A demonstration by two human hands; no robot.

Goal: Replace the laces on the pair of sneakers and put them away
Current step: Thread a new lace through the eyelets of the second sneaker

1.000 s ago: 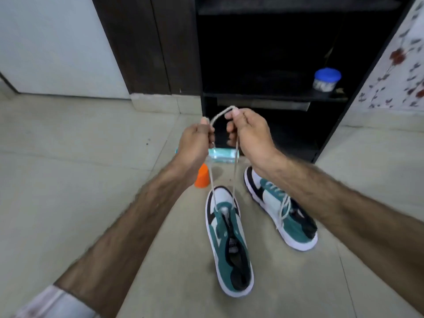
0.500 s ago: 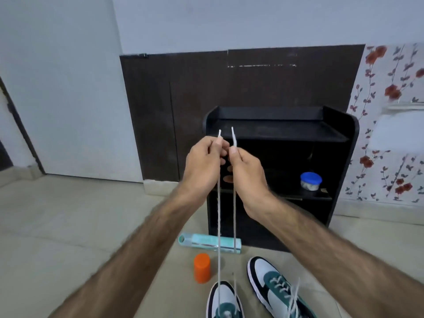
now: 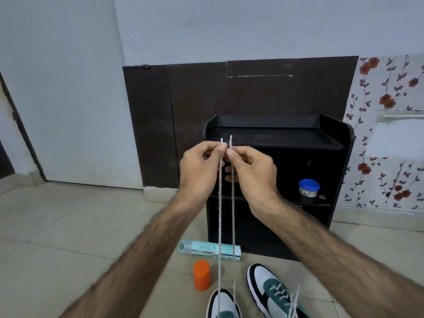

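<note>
Stood against the dark wall panel (image 3: 183, 125) at one o'clock: a black shoe rack (image 3: 330, 157), open-fronted, with a blue-lidded jar (image 3: 309, 188) on its middle shelf. Lay on the tiled floor (image 3: 57, 226) at six o'clock: two teal, white and black sneakers, the right sneaker (image 3: 273, 292) laced, the left sneaker (image 3: 223, 305) just beside it at the bottom edge. Rose taut from the left sneaker: two strands of a white lace (image 3: 220, 226), parallel, close together. Pinched one strand near its tip: left hand (image 3: 199, 171), thumb against forefinger. Pinched the other likewise: right hand (image 3: 252, 173), thumbs nearly touching. Lay at the rack's foot: a pale teal tube (image 3: 206, 248). Stood at seven o'clock of the tube: an orange cap (image 3: 202, 278).
</note>
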